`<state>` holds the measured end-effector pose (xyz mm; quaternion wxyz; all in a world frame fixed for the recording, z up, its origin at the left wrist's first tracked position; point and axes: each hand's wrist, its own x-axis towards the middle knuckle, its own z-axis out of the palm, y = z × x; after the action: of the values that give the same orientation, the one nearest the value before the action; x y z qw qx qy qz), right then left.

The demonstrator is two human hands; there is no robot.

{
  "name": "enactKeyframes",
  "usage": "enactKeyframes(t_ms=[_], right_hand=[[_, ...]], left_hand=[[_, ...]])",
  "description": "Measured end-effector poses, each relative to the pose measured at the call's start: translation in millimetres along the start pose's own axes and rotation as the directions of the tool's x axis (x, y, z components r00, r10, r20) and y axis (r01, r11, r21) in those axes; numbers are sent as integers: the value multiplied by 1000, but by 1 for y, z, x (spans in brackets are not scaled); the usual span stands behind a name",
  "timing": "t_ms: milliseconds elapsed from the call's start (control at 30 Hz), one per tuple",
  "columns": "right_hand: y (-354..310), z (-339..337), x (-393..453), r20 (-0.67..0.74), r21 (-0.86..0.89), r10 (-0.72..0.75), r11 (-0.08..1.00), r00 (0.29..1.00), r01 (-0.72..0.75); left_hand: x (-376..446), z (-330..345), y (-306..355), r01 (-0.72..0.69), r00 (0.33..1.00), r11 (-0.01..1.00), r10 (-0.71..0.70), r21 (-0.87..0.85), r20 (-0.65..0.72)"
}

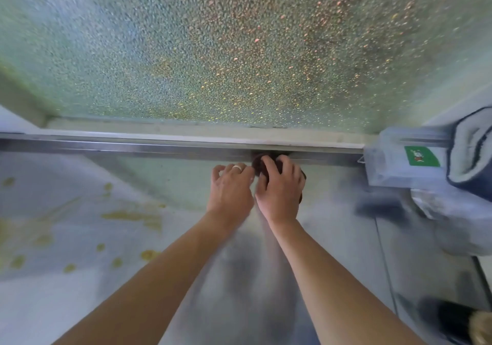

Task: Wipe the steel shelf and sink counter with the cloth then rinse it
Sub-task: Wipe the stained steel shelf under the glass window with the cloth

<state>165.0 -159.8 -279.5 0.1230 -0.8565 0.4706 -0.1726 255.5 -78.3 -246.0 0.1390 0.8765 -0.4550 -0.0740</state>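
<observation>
A dark brown cloth [259, 167] lies bunched against the raised back rim [159, 148] of the steel shelf [170, 184]. My right hand [279, 187] covers the cloth with curled fingers and grips it. My left hand [230, 187], with a ring on one finger, sits just left of the cloth, its fingertips touching the cloth's edge. Most of the cloth is hidden under my right hand. The picture is blurred by motion.
Yellow-brown splashes [127, 216] stain the steel surface at the left. A clear plastic box with a green label [407, 160] stands at the right end, with a blue and white towel [474, 152] beside it. Frosted pebbled glass [239, 46] rises behind the rim.
</observation>
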Motion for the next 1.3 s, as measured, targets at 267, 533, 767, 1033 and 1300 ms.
enactKeyframes(t_ms=[267,533,767,1033,1300], right_hand=[[-36,17,-6,-8,-1,-82,997,997,82],[-107,41,-14,78,75,-185,981,980,179],[-114,28,-6,55,318,-292,912,955,260],[-34,-3,-15,-20,-39,-117,992,993,116],[26,-23,7,-285,7,110,994,952,-113]], left_hand=[[-3,-11,-40,98,994,993,-94,65,-59],[-17,-23,-90,166,977,986,-160,32,-142],[-28,-29,-103,149,966,987,-132,59,-224],[-22,-7,-41,-66,997,990,60,123,51],[3,6,15,-27,993,990,11,140,118]])
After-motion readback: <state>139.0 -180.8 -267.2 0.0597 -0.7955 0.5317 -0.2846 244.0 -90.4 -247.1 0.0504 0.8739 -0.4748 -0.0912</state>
